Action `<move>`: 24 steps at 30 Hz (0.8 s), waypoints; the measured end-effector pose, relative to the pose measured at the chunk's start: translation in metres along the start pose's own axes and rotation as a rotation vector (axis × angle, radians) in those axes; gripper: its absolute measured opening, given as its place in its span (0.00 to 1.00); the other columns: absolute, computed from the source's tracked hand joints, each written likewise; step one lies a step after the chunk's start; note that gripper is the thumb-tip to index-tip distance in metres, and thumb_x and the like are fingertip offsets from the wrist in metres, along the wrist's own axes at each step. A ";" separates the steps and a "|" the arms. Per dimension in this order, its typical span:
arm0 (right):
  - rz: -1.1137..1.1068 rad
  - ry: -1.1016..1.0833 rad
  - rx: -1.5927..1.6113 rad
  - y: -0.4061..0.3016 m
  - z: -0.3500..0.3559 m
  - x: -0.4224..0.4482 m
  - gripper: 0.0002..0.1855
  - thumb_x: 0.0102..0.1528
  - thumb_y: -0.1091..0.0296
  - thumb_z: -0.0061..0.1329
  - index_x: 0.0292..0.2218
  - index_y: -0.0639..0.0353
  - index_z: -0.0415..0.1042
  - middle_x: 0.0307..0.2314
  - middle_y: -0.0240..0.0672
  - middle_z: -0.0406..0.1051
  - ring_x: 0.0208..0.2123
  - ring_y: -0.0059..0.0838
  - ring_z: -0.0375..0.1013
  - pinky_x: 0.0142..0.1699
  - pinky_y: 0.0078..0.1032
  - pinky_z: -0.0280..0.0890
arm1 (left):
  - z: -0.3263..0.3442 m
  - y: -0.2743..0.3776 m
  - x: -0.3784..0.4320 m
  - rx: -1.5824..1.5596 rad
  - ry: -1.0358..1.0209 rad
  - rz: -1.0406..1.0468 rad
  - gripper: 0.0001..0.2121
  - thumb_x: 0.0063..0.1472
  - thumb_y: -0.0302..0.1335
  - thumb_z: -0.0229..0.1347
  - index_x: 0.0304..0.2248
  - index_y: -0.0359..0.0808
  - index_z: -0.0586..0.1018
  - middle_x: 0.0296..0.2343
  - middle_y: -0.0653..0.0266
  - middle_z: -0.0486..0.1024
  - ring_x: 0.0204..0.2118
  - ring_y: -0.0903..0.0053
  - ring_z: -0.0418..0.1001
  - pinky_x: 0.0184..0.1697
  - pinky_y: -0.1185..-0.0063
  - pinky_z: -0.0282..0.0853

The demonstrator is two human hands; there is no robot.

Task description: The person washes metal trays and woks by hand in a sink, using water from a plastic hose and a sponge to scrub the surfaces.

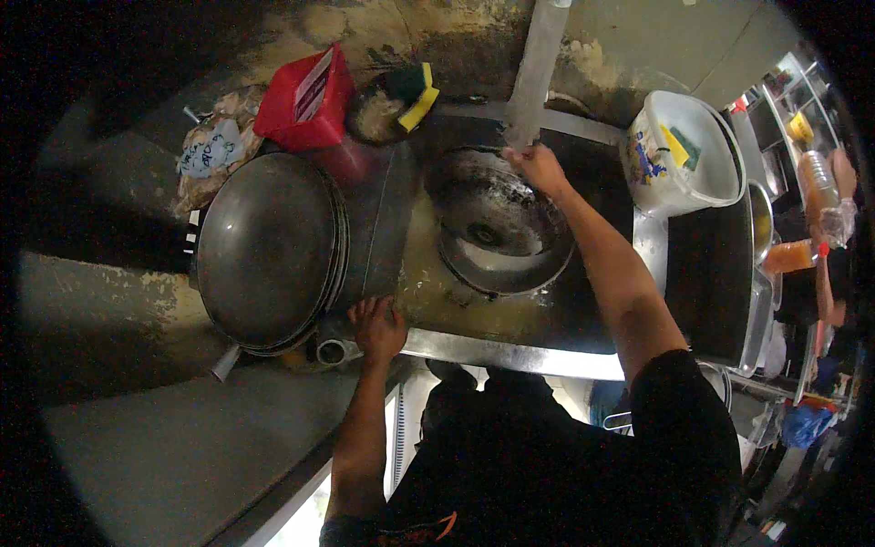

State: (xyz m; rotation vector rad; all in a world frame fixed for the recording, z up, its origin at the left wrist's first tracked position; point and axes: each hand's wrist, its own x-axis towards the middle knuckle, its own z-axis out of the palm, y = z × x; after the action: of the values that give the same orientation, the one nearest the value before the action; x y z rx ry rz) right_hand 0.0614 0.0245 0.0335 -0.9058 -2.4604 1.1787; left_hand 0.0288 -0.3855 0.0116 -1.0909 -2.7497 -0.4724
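A sink basin (437, 301) lies before me, with a round dark metal pan (499, 198) tilted in it, its surface patchy with residue or suds. My right hand (540, 171) is at the far rim of that pan, by the lower end of a grey pipe (536, 68); its fingers are bent, and whether they grip the pan cannot be made out. My left hand (379, 331) rests on the near left edge of the sink with fingers spread and nothing in it. To its left leans a stack of large round metal pans (270, 249), beside a short pipe end (333, 352).
Behind the stack stand a red plastic container (304, 102), a bag bearing writing (215, 150) and a dark bowl (376, 113) with a yellow-green sponge (418, 102). A white bucket (707, 150) holding another sponge (680, 147) stands right. Another person's hand (842, 178) is near bottles at far right.
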 end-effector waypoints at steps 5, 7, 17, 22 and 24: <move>-0.285 0.097 -0.388 0.002 0.024 0.036 0.23 0.46 0.47 0.46 0.26 0.63 0.68 0.18 0.43 0.66 0.25 0.43 0.67 0.32 0.33 0.61 | -0.001 0.001 0.003 0.013 0.027 0.030 0.11 0.47 0.31 0.48 0.31 0.37 0.73 0.31 0.59 0.70 0.39 0.64 0.63 0.48 0.66 0.50; -0.390 0.134 -0.436 -0.025 0.022 0.032 0.25 0.46 0.43 0.44 0.27 0.62 0.68 0.22 0.45 0.67 0.29 0.47 0.67 0.34 0.35 0.60 | -0.012 0.005 0.002 0.014 -0.006 -0.026 0.11 0.47 0.31 0.48 0.30 0.37 0.73 0.31 0.59 0.70 0.39 0.64 0.64 0.48 0.65 0.50; -0.286 -0.112 -0.360 0.001 0.035 0.060 0.25 0.48 0.46 0.42 0.33 0.62 0.68 0.33 0.47 0.68 0.37 0.43 0.66 0.41 0.34 0.59 | 0.003 -0.001 -0.006 0.082 0.002 -0.035 0.11 0.48 0.32 0.47 0.31 0.38 0.74 0.32 0.58 0.69 0.39 0.63 0.64 0.48 0.64 0.51; -0.296 -0.254 -0.379 0.018 0.042 0.076 0.23 0.48 0.49 0.44 0.34 0.63 0.69 0.27 0.44 0.68 0.35 0.34 0.67 0.40 0.30 0.59 | 0.002 -0.003 -0.006 0.020 0.010 -0.033 0.11 0.48 0.32 0.47 0.31 0.38 0.74 0.31 0.58 0.70 0.38 0.63 0.64 0.48 0.65 0.51; -0.344 -0.095 -0.229 -0.001 0.041 0.047 0.24 0.47 0.48 0.46 0.32 0.64 0.69 0.25 0.43 0.68 0.32 0.33 0.66 0.38 0.30 0.59 | 0.006 -0.008 -0.010 0.028 -0.020 -0.061 0.11 0.49 0.32 0.47 0.31 0.38 0.74 0.31 0.58 0.70 0.38 0.63 0.64 0.48 0.65 0.51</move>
State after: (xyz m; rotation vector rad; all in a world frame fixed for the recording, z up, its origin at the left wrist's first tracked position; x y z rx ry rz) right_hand 0.0052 0.0287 0.0070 -0.4556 -2.7264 0.8541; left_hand 0.0305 -0.3953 0.0020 -1.0130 -2.8048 -0.4321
